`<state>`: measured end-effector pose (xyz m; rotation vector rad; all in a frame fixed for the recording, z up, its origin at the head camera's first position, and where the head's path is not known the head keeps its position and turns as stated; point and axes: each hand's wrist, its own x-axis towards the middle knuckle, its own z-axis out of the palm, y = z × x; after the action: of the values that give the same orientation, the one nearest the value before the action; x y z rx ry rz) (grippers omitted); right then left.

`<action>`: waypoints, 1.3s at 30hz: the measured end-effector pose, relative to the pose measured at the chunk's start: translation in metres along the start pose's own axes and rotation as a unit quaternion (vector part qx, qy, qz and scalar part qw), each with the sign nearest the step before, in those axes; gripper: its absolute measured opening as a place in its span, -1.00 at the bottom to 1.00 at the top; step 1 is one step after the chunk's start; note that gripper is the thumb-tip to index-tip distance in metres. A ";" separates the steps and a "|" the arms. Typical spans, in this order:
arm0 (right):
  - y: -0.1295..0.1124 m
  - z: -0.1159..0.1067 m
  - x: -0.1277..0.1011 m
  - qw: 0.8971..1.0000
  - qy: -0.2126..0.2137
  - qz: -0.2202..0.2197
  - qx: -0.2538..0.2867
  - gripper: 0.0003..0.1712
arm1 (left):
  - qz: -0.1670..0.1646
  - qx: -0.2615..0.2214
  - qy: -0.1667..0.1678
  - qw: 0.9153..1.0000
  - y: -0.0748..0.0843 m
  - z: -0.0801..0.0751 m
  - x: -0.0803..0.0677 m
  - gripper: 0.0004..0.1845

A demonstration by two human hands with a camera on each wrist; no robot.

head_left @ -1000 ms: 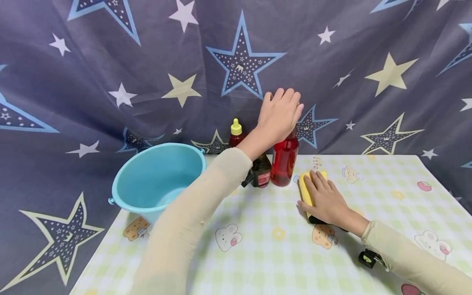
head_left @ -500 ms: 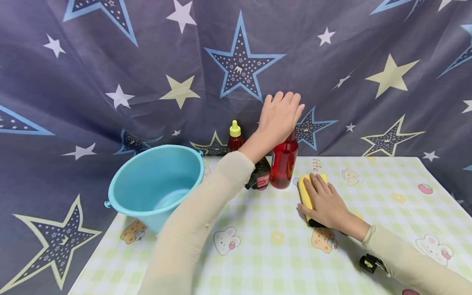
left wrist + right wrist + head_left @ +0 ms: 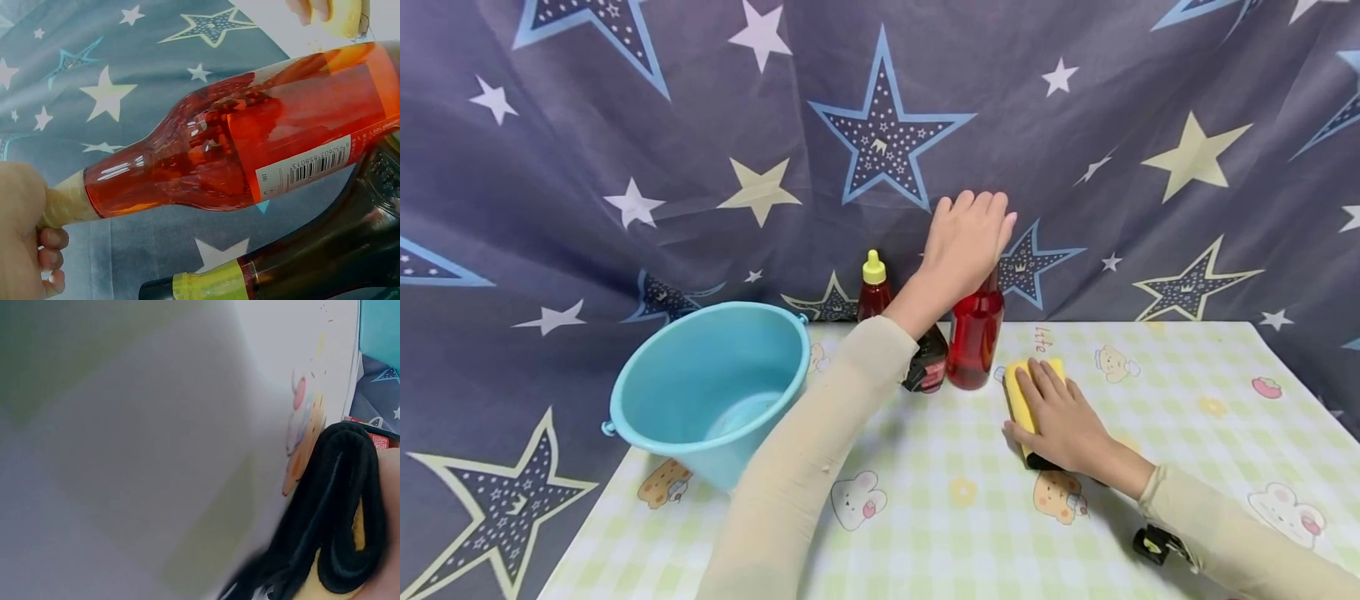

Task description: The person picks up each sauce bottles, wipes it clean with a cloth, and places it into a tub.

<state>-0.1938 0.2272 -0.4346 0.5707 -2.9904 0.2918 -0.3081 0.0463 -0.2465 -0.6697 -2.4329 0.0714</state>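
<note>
A red bottle (image 3: 974, 346) stands upright at the back of the table. My left hand (image 3: 966, 242) sits on top of it, fingers curled round its pale cap (image 3: 62, 201); the red body (image 3: 250, 150) fills the left wrist view. To its right a yellow sponge (image 3: 1019, 387) with a black underside (image 3: 337, 512) lies on the tablecloth. My right hand (image 3: 1063, 421) rests flat on the sponge, fingers straight along its top and thumb at its near left edge.
A light blue bucket (image 3: 700, 367) stands at the left of the checked tablecloth (image 3: 962, 533). A dark bottle (image 3: 929, 367) and a small red bottle with a yellow cap (image 3: 872, 292) stand just left of the red one. Star-patterned cloth hangs behind.
Only the head view has drifted a little; both hands and the objects keep their places.
</note>
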 end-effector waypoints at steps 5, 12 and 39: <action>0.000 0.001 0.000 1.000 -0.003 -0.001 -0.005 -0.07 | 0.012 0.015 0.000 1.000 -0.003 0.000 0.002 -0.57; 0.000 0.001 0.001 1.000 -0.006 -0.002 -0.011 -0.07 | 0.024 0.024 0.006 0.999 -0.005 0.003 0.003 -0.57; -0.004 -0.005 0.003 0.999 -0.027 0.001 -0.018 -0.05 | 0.037 -0.020 0.068 0.997 -0.010 0.001 -0.010 -0.66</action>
<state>-0.1947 0.2236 -0.4288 0.5799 -3.0411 0.2268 -0.3065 0.0329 -0.2502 -0.7586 -2.2838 0.0056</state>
